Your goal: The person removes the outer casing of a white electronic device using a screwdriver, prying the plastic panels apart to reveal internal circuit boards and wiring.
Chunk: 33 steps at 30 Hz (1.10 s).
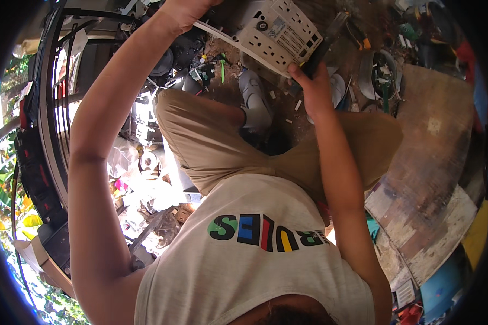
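A beige plastic power-unit casing (279, 38) with several outlet sockets and a round button on its face is tilted up at the top of the view. My right hand (315, 89) closes on its near right corner, the thumb pressed along the edge and the fingers behind it. Beside that hand, a long dark piece (322, 51) runs along the casing's right side; I cannot make out what it is. My left hand (187, 12) is at the upper edge, next to the casing's left end. Its fingers are cut off by the frame, so its grip is hidden.
Between my crossed legs and beyond lie scraps, a green tool (223, 67) and a grey shoe (253, 92). A round metal container (378, 76) with bits in it stands right, near an orange-handled tool (358, 35) and a wooden board (431, 124). A metal frame (59, 108) rises left.
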Motion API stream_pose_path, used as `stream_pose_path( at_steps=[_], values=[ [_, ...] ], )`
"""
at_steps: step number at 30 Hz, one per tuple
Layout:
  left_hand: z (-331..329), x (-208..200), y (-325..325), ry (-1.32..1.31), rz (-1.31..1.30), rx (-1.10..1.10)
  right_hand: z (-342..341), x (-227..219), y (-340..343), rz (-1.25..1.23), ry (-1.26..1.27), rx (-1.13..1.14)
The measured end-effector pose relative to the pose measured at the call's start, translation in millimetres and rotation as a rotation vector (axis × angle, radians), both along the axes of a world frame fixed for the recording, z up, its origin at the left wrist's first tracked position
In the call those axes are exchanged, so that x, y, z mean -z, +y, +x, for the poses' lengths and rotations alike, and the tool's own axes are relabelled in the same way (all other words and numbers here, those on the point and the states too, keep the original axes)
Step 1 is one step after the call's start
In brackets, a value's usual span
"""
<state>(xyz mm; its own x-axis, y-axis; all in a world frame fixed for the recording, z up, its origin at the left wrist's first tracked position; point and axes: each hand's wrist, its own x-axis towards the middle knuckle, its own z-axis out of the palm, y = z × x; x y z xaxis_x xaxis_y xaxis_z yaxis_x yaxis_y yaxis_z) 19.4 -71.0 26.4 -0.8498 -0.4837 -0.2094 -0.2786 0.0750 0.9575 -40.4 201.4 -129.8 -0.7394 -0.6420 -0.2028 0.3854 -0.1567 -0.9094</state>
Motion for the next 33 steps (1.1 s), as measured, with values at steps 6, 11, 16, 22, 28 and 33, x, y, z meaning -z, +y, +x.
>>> stream_pose_path(
  at_steps=[6, 11, 16, 22, 28, 33],
  values=[
    [36.9, 23.1, 20.6, 0.342, 0.324, -0.074, -37.1, -68.4, 21.3, 0.123, 0.229, -0.088],
    [27.9, 90.6, 49.8, 0.469, 0.406, -0.293, -71.4, -81.3, 38.1, 0.299, 0.382, -0.138],
    [42.5, 141.9, 64.9, 0.581, 0.513, -0.352, -69.9, -82.4, 41.1, 0.442, 0.387, -0.174],
    [44.6, 148.2, 52.9, 0.615, 0.572, -0.383, -69.5, -99.9, 22.2, 0.455, 0.455, -0.224],
    [57.7, 156.2, 40.3, 0.655, 0.602, -0.395, -57.5, -129.9, -2.4, 0.533, 0.574, -0.244],
    [60.8, 161.1, 38.0, 0.720, 0.647, -0.432, -52.9, -148.9, -21.2, 0.601, 0.659, -0.263]
  ],
)
